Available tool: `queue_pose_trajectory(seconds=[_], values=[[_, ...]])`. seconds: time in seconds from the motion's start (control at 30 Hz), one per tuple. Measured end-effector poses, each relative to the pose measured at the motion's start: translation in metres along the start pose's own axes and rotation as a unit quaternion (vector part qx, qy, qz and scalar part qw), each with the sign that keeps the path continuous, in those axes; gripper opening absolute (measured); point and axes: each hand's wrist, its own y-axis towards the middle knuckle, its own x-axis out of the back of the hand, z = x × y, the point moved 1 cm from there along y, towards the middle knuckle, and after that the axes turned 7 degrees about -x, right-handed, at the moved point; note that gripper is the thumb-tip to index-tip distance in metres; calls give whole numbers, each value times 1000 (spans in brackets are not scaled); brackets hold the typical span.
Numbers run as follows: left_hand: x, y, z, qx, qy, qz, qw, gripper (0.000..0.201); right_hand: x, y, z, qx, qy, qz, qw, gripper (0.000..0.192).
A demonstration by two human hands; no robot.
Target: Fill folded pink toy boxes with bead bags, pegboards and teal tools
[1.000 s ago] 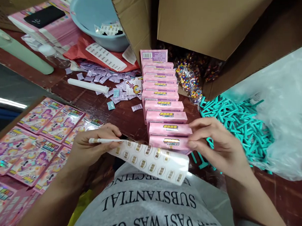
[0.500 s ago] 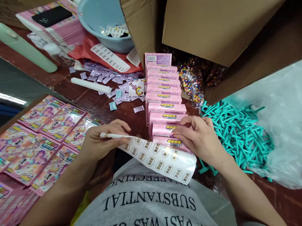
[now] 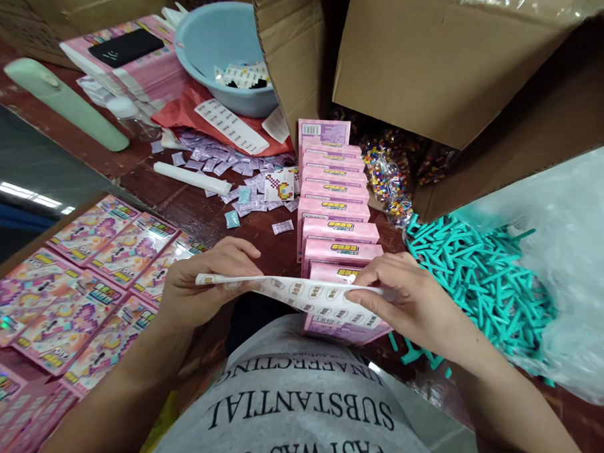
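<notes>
My left hand [image 3: 199, 279] is closed on the rolled left end of a white sticker sheet [image 3: 299, 293] printed with rows of round labels. The sheet stretches across in front of my shirt, its upper edge bent up. My right hand [image 3: 413, 301] pinches the sheet's right part between thumb and fingers, where a small whitish bit shows at the fingertips. Just behind the sheet runs a row of upright pink boxes [image 3: 342, 229], leading away from me. The sheet and my right fingers cover part of the nearest boxes.
Flat pink boxes [image 3: 58, 303] lie at left. Purple sachets [image 3: 215, 162], a white tube [image 3: 191, 179], a blue basin [image 3: 220, 42] and a green bottle [image 3: 67, 103] are farther back. An open carton [image 3: 409, 64] stands behind; turquoise plastic pieces [image 3: 479, 294] are piled at right.
The sheet's right part has lifted and curled, exposing a box beneath. My right hand has moved slightly down from the box tops and taken hold of the sheet. The view shifted slightly.
</notes>
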Motion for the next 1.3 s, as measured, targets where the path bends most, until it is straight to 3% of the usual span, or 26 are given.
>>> queue_pose_trajectory(seconds=[0.2, 0.37, 0.57, 0.73, 0.83, 0.93, 1.03, 1.1, 1.17, 1.3], values=[[1, -5, 2, 93, -3, -75, 993, 12, -6, 3, -3, 20, 22, -37, 999, 7], [2, -10, 10, 144, -7, -77, 987, 14, -8, 4, -7, 20, -1, -37, 999, 24], [1, -14, 12, 243, -12, -107, 964, 17, 0, 0, -6, 42, 4, -66, 997, 9], [0, -17, 7, 270, -34, -108, 956, 16, 11, -1, -9, 0, 83, -102, 991, 4], [-1, -17, 4, 258, -46, -99, 960, 12, 10, 2, -8, -6, 59, -30, 998, 13], [-3, -16, 4, 250, -31, -98, 963, 11, 9, 6, -4, 31, 69, 38, 996, 6], [-3, -14, 9, 264, -17, -95, 960, 13, 13, 12, -8, 35, 116, -13, 992, 5], [-2, -13, 13, 266, -13, -84, 960, 16, 12, 19, -16, 38, 67, -28, 997, 6], [0, -12, 17, 259, -11, -71, 963, 18, 8, 26, -24, 55, -45, -32, 997, 8], [0, -8, 20, 226, -18, -61, 972, 15, -4, 34, -33, 77, -222, -70, 969, 14]])
